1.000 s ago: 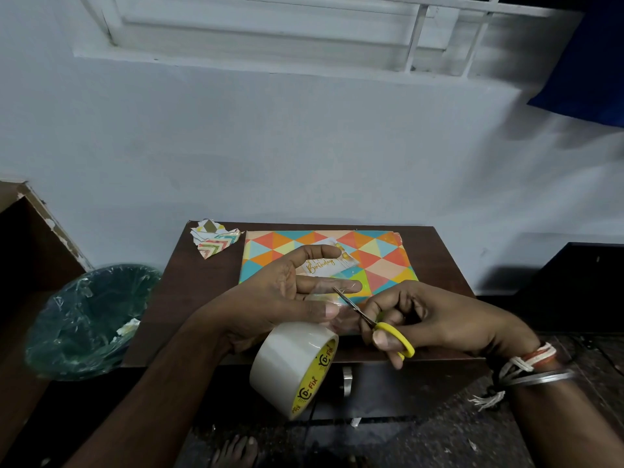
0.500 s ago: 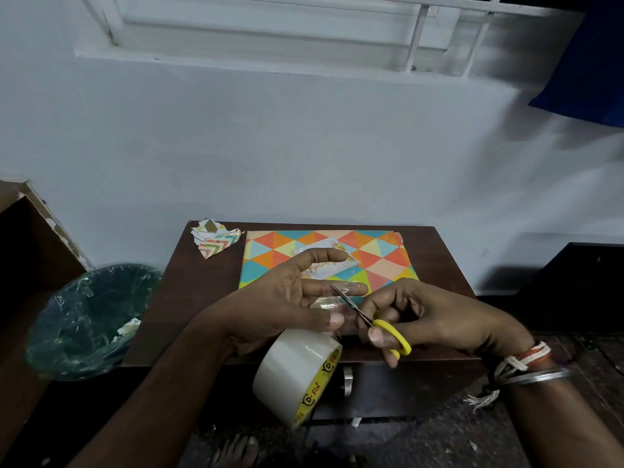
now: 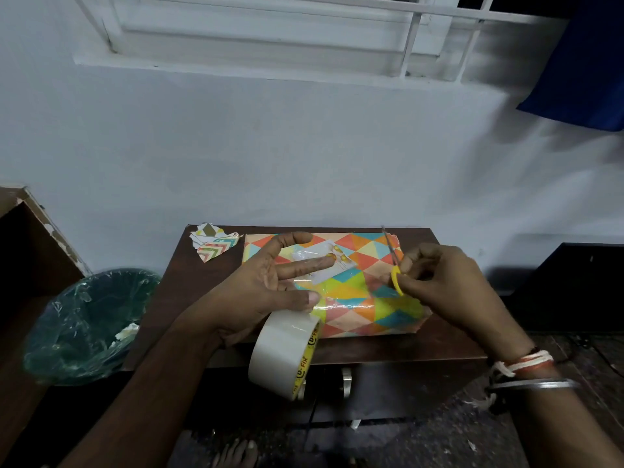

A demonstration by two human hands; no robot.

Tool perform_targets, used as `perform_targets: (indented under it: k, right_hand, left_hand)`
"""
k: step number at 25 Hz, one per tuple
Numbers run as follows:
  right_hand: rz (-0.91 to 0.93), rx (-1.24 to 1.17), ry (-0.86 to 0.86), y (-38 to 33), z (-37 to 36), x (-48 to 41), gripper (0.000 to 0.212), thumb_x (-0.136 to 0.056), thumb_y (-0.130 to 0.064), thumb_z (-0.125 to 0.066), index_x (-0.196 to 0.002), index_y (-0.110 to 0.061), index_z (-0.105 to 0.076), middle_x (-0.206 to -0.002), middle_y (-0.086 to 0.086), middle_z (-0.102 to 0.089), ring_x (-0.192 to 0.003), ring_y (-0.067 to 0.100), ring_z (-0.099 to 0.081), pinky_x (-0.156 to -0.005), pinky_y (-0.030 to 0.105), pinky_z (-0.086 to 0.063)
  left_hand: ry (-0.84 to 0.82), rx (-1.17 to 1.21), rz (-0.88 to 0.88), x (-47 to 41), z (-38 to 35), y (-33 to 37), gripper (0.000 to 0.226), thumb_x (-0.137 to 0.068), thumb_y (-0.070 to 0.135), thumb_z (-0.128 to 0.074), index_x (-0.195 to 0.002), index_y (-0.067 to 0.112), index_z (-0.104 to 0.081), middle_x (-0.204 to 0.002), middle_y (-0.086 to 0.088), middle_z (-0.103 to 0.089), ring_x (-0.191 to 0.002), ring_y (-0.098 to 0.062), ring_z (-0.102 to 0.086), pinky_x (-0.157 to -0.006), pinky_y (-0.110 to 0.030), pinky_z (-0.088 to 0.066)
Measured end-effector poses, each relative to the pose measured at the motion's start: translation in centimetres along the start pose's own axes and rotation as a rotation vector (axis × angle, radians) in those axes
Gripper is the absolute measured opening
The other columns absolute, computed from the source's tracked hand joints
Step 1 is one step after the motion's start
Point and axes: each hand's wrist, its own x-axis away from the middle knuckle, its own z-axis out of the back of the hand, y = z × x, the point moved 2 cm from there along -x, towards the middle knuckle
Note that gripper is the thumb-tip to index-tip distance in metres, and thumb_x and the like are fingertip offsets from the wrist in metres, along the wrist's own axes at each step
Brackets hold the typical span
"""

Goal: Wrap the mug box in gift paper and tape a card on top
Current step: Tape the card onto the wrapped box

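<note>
The mug box (image 3: 364, 298), wrapped in paper with bright triangles, lies on the brown table (image 3: 439, 346). A white card (image 3: 341, 265) rests on its top. My left hand (image 3: 256, 288) hovers over the box's left end with index finger, middle finger and thumb straight. A short clear tape piece (image 3: 304, 255) clings between the index and middle fingers. The tape roll (image 3: 287, 352) hangs under that hand, held by the hidden lower fingers. My right hand (image 3: 449, 285) grips yellow-handled scissors (image 3: 393, 265), blades pointing up, above the box's right end.
Paper scraps (image 3: 216, 243) lie at the table's back left corner. A green bin (image 3: 87, 322) lined with plastic stands on the floor to the left. The wall rises right behind the table. My bare foot (image 3: 236, 450) shows below.
The scissors left the tape and swung right, blades now upward. My left hand's fingers spread and moved over the card with a cut tape piece; the roll hangs lower.
</note>
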Motion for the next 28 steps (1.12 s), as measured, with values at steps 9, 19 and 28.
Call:
perform_targets:
  k: [9, 19, 28]
  right_hand:
    - [0.095, 0.257, 0.082, -3.3, -6.1, -2.1, 0.009, -0.082, -0.031, -0.080, -0.083, -0.025, -0.074, -0.067, -0.013, -0.065, -0.071, 0.006, -0.064, -0.069, 0.026, -0.045]
    - [-0.118, -0.654, -0.062, -6.4, -8.6, -1.8, 0.024, -0.101, -0.034, -0.064, -0.107, -0.013, -0.073, -0.094, 0.008, -0.079, -0.093, 0.024, -0.077, -0.089, 0.035, -0.061]
    - [-0.189, -0.882, -0.045, -7.1, -7.4, -0.8, 0.052, -0.086, -0.006, -0.081, -0.125, -0.019, -0.050, -0.083, 0.013, -0.076, -0.088, 0.029, -0.077, -0.081, 0.033, -0.061]
  left_hand:
    - [0.089, 0.036, -0.078, 0.4, 0.1, 1.1, 0.079, -0.077, -0.006, -0.072, -0.143, 0.022, -0.041, -0.141, -0.002, -0.065, -0.089, -0.027, -0.055, -0.069, -0.030, -0.060]
    - [0.091, -0.034, -0.140, 0.7, 0.9, 1.5, 0.082, -0.078, -0.006, -0.075, -0.141, 0.030, -0.038, -0.145, 0.006, -0.061, -0.075, -0.024, -0.047, -0.076, -0.032, -0.060]
    - [0.089, -0.119, -0.117, 0.5, 0.2, 1.4, 0.080, -0.076, 0.000, -0.081, -0.137, 0.033, -0.041, -0.144, 0.011, -0.061, -0.054, -0.011, -0.056, -0.063, -0.029, -0.055]
